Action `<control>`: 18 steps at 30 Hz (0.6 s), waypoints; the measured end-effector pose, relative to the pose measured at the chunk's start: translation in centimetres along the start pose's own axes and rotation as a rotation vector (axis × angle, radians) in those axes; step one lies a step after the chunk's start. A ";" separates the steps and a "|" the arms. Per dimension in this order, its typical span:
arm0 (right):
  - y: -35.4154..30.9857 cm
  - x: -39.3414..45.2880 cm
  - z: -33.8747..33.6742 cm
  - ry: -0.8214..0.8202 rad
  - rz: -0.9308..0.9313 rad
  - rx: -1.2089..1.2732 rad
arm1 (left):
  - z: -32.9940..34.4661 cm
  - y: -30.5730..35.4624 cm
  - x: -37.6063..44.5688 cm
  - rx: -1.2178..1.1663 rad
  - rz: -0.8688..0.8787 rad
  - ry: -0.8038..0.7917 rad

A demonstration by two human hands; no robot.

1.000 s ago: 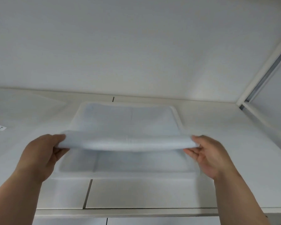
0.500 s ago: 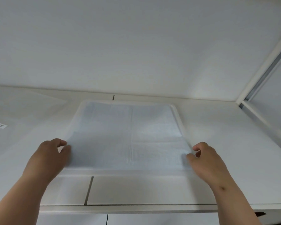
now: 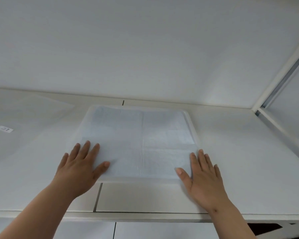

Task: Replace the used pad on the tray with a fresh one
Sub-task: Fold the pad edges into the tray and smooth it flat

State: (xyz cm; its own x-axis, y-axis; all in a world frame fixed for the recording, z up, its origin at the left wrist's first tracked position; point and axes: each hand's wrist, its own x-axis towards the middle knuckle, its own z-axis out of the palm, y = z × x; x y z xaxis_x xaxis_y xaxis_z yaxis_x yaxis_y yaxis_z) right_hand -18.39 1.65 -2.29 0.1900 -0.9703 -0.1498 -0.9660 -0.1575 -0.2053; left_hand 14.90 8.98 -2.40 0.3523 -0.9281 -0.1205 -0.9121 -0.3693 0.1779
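With our left hand (image 3: 79,167) and right hand (image 3: 203,176) spread flat on its near corners, we press the fresh pad (image 3: 138,142) into the tray (image 3: 191,125) mid-counter (image 3: 240,152); only smoothing seems left, we judge.

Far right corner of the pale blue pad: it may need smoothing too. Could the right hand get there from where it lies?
Probably yes. The right hand lies flat on the pale blue pad at its near right corner, and nothing stands between it and the far corner.
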 end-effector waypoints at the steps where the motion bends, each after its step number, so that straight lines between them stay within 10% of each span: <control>1: -0.1 0.0 0.0 -0.009 0.006 -0.013 | 0.0 -0.1 0.2 0.010 0.007 -0.018; 18: -3.1 0.8 0.7 0.005 -0.071 -0.104 | 0.9 2.2 0.6 0.092 0.107 -0.059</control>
State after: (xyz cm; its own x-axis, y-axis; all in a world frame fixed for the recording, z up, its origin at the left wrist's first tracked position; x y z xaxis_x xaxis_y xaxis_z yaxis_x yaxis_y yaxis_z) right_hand -15.16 1.51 -2.46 0.2575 -0.9571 -0.1332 -0.9633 -0.2434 -0.1133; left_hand 12.89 7.69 -2.98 0.2420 -0.9565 -0.1631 -0.9600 -0.2604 0.1027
